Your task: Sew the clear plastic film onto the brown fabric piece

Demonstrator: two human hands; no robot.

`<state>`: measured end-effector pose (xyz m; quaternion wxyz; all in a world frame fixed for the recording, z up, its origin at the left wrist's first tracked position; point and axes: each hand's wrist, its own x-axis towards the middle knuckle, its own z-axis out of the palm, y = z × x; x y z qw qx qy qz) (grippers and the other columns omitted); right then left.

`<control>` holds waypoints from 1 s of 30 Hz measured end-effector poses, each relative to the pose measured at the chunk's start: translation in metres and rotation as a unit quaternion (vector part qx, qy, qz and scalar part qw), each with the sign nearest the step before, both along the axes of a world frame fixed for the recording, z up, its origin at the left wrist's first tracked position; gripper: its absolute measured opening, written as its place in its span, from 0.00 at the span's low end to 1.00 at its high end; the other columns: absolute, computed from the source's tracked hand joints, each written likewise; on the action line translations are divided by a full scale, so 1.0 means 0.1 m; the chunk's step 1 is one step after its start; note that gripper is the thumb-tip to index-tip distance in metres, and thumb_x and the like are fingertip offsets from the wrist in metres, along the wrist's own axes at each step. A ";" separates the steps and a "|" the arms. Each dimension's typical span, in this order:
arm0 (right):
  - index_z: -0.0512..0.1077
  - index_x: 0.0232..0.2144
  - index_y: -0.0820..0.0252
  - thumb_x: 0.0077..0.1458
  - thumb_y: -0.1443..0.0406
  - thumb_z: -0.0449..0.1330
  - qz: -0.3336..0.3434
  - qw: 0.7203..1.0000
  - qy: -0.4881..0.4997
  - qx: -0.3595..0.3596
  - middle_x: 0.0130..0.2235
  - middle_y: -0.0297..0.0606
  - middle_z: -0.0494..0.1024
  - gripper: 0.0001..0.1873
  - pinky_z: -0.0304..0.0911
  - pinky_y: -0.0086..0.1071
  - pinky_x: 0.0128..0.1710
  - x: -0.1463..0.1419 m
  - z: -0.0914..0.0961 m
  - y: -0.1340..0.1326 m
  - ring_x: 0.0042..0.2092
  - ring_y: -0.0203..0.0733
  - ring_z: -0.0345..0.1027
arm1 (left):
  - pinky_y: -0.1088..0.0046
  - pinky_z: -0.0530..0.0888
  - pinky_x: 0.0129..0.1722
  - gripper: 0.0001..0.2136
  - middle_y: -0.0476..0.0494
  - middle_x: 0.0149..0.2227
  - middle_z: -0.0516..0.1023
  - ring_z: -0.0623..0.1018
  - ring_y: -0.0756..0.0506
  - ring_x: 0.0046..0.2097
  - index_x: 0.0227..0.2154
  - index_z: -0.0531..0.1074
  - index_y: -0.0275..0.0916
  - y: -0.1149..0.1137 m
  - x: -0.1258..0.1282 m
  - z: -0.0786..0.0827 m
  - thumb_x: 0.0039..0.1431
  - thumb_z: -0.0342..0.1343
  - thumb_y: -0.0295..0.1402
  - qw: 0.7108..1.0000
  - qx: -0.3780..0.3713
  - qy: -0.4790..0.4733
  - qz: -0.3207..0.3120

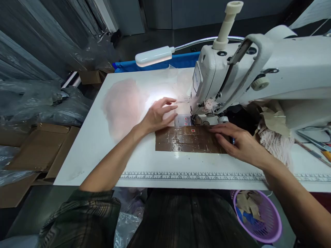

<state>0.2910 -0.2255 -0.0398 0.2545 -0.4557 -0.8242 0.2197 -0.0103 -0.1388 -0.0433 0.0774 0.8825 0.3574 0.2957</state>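
Note:
My left hand [160, 114] hovers over or rests lightly on pale sheer fabric [182, 119] left of the needle area, its fingers spread. I cannot tell whether the fingertips touch the cloth. Outstretched fingers of my right hand [236, 140] lie on the right end of a shiny brown taped strip [186, 139]. Under that palm shows a small blue thing [233, 141], mostly hidden; whether it is held is unclear. The white sewing machine [209, 72] stands over the fabric, its presser foot [192, 120] just behind the strip. Small red-and-white marks dot the strip and fabric.
Pink tulle [125, 106] lies left on the white table [90, 148]. A lamp [154, 57] hangs behind it. A printed ruler [181, 176] runs along the front edge. Scissors [314, 137] and fabric scraps [275, 127] lie right. A purple basket [275, 220] stands below.

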 end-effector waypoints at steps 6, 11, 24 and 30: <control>0.74 0.47 0.60 0.63 0.65 0.52 -0.027 0.988 -0.063 0.137 0.47 0.46 0.75 0.14 0.71 0.42 0.45 0.35 -0.09 -0.26 0.46 0.48 0.72 | 0.72 0.74 0.35 0.13 0.44 0.37 0.76 0.76 0.48 0.35 0.37 0.77 0.37 -0.52 -0.14 0.34 0.65 0.53 0.41 0.979 -0.155 0.131 -0.018; 0.72 0.48 0.61 0.63 0.67 0.51 0.030 0.990 -0.067 0.124 0.48 0.46 0.74 0.14 0.71 0.39 0.46 0.18 -0.02 -0.23 0.47 0.45 0.72 | 0.69 0.75 0.38 0.10 0.41 0.42 0.74 0.75 0.46 0.41 0.40 0.75 0.36 -1.01 -0.05 0.01 0.67 0.51 0.35 0.991 -0.110 0.060 0.055; 0.55 0.64 0.75 0.60 0.69 0.44 0.068 0.968 -0.232 0.072 0.62 0.55 0.64 0.30 0.58 0.54 0.57 -0.99 -0.16 0.23 0.61 0.58 0.56 | 0.75 0.67 0.30 0.13 0.46 0.34 0.74 0.68 0.52 0.29 0.33 0.67 0.37 -1.22 -0.17 0.24 0.67 0.45 0.41 0.878 -0.439 -0.166 0.090; 0.60 0.61 0.68 0.62 0.68 0.43 0.041 0.959 -0.269 0.079 0.60 0.48 0.66 0.26 0.55 0.52 0.58 -1.06 -0.09 0.22 0.58 0.55 0.55 | 0.69 0.71 0.40 0.12 0.42 0.39 0.70 0.71 0.46 0.42 0.31 0.67 0.38 -1.45 -0.26 0.20 0.67 0.47 0.39 0.931 -0.314 -0.174 0.070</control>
